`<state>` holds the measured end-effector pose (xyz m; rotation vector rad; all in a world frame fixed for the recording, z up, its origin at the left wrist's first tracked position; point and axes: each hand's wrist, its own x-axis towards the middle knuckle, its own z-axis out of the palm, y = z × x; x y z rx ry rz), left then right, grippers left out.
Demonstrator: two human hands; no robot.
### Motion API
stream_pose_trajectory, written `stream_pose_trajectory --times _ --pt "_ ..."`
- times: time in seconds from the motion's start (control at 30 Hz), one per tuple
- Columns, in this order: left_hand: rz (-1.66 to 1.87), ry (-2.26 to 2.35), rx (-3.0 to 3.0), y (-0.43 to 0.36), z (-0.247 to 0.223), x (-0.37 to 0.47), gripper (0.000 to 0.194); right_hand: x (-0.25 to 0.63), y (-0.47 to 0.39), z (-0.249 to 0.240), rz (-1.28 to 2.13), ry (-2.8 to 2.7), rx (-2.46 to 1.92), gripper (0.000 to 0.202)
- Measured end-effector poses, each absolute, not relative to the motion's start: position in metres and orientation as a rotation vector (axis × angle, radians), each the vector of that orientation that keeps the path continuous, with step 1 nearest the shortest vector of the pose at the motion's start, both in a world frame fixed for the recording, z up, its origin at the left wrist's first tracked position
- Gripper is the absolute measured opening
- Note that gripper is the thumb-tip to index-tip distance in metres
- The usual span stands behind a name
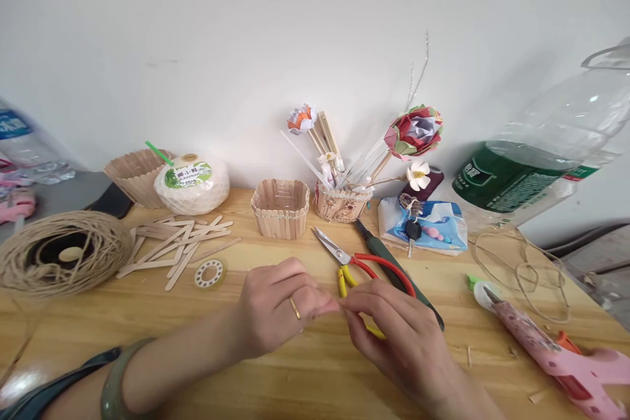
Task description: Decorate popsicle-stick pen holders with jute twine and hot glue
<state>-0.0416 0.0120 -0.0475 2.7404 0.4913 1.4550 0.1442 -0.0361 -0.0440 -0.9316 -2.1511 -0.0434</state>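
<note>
My left hand (pixel 280 305) and my right hand (pixel 401 338) meet over the front of the wooden table (pixel 315 377), fingertips pinched together. Whatever lies between the fingertips is too small or hidden to make out. Just beyond my right hand are scissors (pixel 361 267) with red grips, a yellow-handled tool (pixel 343 281) partly covered by my fingers, and a dark green tool (pixel 378 249). Behind my left hand stands a small basket (pixel 280 210) made of wooden sticks, with a beaded trim. A roll of tape (pixel 209 273) lies to the left.
Twine coil (pixel 63 252) and loose craft sticks (pixel 182 243) lie left, before a wrapped coconut (pixel 191 184) and a larger stick basket (pixel 135 177). At the back, a decorated holder (pixel 342 205) carries paper flowers. A pink glue gun (pixel 556 354) and large bottle (pixel 516 174) occupy the right.
</note>
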Motion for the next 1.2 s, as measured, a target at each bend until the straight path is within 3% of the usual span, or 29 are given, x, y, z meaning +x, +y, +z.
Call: stream_pose_trajectory --times 0.2,0.6,0.8,1.03,1.2 --pt "1.516 0.539 2.717 0.012 -0.042 -0.041 0.012 0.147 -0.036 -0.038 0.34 -2.04 -1.098 0.013" --pt "1.416 0.529 2.263 0.004 -0.032 -0.029 0.013 0.141 -0.04 -0.042 1.207 -1.691 -1.094 0.032" --pt "1.4 0.6 2.143 0.001 -0.033 -0.025 0.011 0.136 -0.039 -0.046 1.146 -1.717 -1.112 0.04" --pt "1.333 0.687 2.193 -0.002 -0.032 -0.023 0.017 0.133 -0.04 -0.047 0.742 -1.861 -1.195 0.037" --pt "1.364 0.747 2.251 -0.001 -0.038 -0.02 0.017 0.132 -0.039 -0.048 0.816 -1.839 -1.228 0.037"
